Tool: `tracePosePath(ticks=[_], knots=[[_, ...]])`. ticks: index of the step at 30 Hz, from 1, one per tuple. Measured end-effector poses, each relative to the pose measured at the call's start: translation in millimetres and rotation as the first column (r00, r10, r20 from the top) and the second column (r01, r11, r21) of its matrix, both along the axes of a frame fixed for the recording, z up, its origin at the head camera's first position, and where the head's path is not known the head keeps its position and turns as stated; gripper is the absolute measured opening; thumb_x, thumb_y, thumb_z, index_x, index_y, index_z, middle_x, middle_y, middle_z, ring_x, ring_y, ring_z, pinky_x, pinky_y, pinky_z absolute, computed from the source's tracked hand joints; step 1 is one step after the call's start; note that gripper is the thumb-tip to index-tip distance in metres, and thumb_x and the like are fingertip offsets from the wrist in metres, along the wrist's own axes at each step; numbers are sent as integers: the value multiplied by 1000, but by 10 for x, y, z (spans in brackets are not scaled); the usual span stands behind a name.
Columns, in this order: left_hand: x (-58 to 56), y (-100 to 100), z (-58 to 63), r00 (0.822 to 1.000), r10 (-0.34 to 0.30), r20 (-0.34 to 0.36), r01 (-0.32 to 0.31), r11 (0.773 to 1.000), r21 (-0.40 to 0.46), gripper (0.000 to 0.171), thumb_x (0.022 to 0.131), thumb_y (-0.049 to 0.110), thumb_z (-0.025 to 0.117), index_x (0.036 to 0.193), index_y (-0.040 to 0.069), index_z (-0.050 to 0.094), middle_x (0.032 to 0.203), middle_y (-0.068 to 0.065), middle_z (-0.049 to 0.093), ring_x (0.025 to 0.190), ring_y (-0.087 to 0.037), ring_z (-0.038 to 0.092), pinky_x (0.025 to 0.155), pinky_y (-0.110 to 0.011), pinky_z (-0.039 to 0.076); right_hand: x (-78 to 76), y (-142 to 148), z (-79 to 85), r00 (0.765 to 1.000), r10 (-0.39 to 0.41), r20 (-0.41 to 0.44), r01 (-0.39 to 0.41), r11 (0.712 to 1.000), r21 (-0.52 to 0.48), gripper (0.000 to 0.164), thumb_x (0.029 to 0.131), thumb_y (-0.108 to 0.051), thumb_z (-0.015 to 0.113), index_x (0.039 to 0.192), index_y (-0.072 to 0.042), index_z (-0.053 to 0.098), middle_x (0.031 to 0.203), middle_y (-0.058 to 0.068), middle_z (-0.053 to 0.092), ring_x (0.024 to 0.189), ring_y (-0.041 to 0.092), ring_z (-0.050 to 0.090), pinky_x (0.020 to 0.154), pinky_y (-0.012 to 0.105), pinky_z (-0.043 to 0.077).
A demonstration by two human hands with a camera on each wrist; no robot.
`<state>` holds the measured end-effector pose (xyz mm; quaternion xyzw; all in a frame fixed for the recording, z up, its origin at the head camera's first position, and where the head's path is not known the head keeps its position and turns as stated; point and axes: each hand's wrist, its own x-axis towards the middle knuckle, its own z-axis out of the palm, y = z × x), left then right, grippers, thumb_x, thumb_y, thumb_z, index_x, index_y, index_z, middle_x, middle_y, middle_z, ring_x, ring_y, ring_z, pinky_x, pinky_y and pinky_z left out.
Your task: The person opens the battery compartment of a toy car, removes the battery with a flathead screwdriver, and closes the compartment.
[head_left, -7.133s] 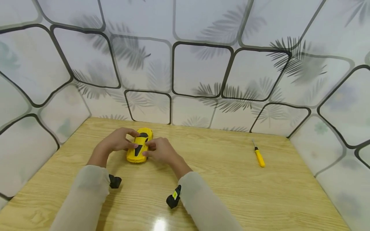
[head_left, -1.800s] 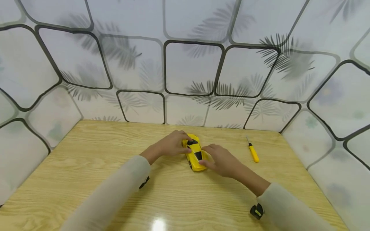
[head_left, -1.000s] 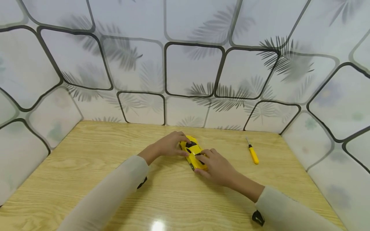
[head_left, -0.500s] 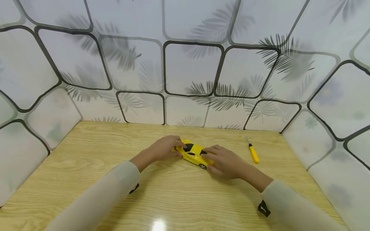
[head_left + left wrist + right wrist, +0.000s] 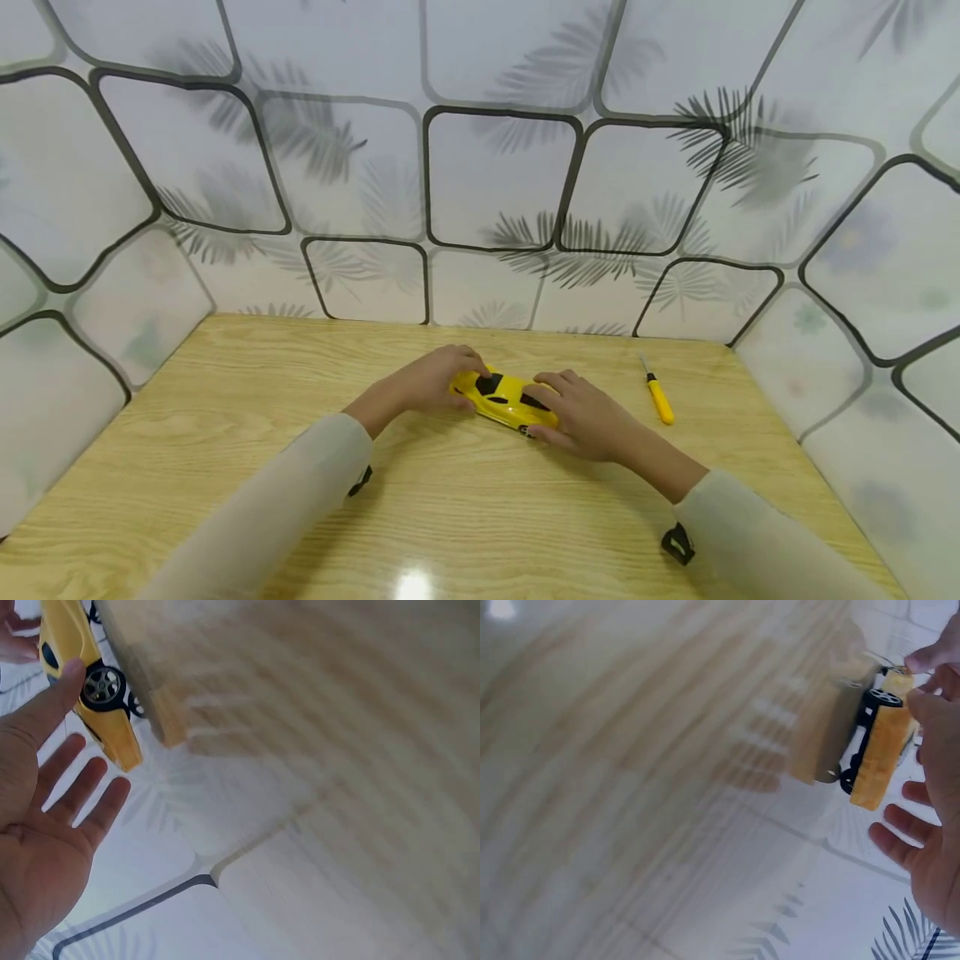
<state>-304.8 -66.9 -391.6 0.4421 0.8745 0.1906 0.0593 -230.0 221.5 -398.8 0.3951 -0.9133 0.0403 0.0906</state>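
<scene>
A yellow toy car with black windows sits slantwise at mid-table, one end to the left and the other to the right. My left hand holds its left end, thumb on the near side and fingers over the top. At the right end, my right hand grips with the thumb near a wheel and fingers on the dark window. In the left wrist view the left thumb touches the car above a wheel, the other fingers spread apart. The right wrist view shows the car side-on beside the right fingers.
A screwdriver with a yellow handle lies to the right of the hands. The wooden table meets patterned walls at the back and sides. Dark wrist devices show under both sleeves.
Since the oldest frame, both hands have brought the car from the left to mid-table. It has turned from pointing mostly away to lying slantwise. Over the last half second it barely shifts.
</scene>
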Motion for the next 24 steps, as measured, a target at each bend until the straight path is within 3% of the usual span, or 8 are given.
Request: tracePosePath(ticks=[6,12,16,21,24], knots=[[-115,38,-5,995,-80,52,78,996,41,55,87,27,85,136,11,66,142,-9,59,135,-30,52,117,-47,40,-11,-5,52,994,-55,91,54,999,5,57,100,-44,66,144,-9,57,136,16,57,118,33,56,96,51,54],[-132,38,7,993,-51,107,45,997,57,54,84,28,87,132,13,69,139,-5,62,134,-27,53,117,-45,41,-56,2,49,987,-41,156,43,999,-10,54,102,-40,64,145,-9,56,136,12,58,120,30,54,98,48,53],[-82,28,28,994,-11,109,7,999,33,54,83,28,89,131,14,70,136,-5,62,131,-27,54,116,-46,42,-82,-2,62,980,-49,194,55,998,-27,53,101,-34,67,146,-9,55,139,12,58,125,33,53,103,51,51],[69,14,48,990,59,130,-58,998,-12,55,83,27,89,133,14,68,136,-6,60,131,-28,52,116,-45,42,-99,-17,69,966,-40,257,60,996,-69,50,100,-26,68,146,-8,56,143,15,56,130,36,52,108,55,47],[147,24,45,989,66,130,-64,998,-23,56,84,26,87,135,13,66,139,-8,58,131,-30,51,115,-46,43,-95,-17,61,959,-45,281,75,992,-98,49,98,-20,68,144,-8,57,144,16,56,132,38,51,109,57,45]])
